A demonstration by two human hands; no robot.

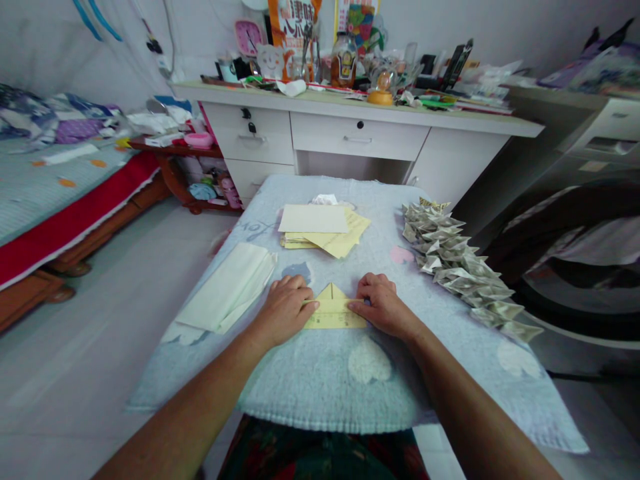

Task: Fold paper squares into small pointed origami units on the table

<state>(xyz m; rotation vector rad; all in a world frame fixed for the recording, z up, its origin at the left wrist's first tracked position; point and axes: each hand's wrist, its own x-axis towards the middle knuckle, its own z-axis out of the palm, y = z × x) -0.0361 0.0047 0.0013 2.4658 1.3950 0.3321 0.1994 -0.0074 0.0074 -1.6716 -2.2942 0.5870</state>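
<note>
A yellow paper (pixel 334 317) lies near the front middle of the cloth-covered table, folded, with a pointed triangular peak on its far side and a flat strip along the near side. My left hand (pixel 286 308) grips its left end, thumb on the strip and fingers curled. At the right end my right hand (pixel 383 303) holds the paper the same way. Beyond the hands sits a stack of yellow sheets (pixel 340 241) with a pale sheet (pixel 313 219) on top. Folded white-green paper (pixel 230 287) rests to the left of my left hand.
Many folded paper pieces (pixel 460 267) stand in a long row on the right of the blue cloth (pixel 320 387). Behind the table is a white desk (pixel 350 133) crowded with jars and clutter. A bed (pixel 75 193) is at left, a washing machine (pixel 590 200) at right.
</note>
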